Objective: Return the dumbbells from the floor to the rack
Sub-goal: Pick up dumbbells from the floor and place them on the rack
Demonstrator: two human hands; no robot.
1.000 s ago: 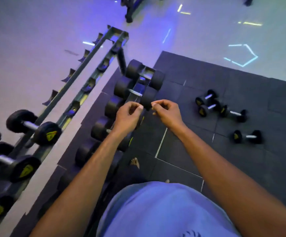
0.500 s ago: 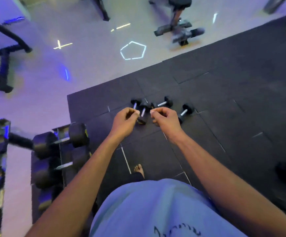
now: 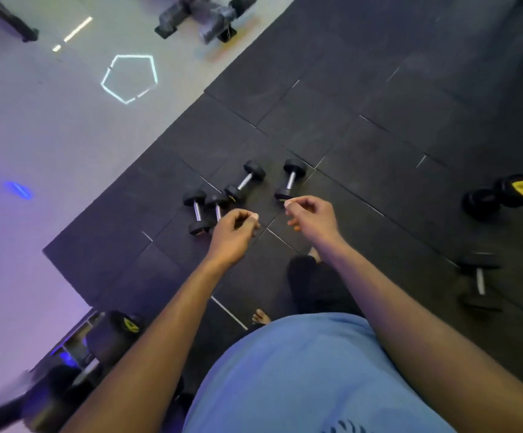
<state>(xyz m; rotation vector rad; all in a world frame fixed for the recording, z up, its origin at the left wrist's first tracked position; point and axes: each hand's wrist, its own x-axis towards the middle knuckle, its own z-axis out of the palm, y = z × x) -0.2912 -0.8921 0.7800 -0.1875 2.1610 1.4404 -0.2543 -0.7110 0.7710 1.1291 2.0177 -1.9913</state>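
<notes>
Both arms outstretched; left hand (image 3: 233, 228), right hand (image 3: 311, 214) loosely curled (each grip empty).

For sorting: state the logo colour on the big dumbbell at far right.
Yellow, on the black end of the big dumbbell; head view.

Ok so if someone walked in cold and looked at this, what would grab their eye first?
Probably the two bare hands, left hand and right hand, held out empty with fingers curled, over a cluster of four small dumbbells on the black floor mat. Next, the glowing pentagon reflection on the pale floor at upper left, and a bigger dumbbell with a yellow emblem at far right.
</notes>
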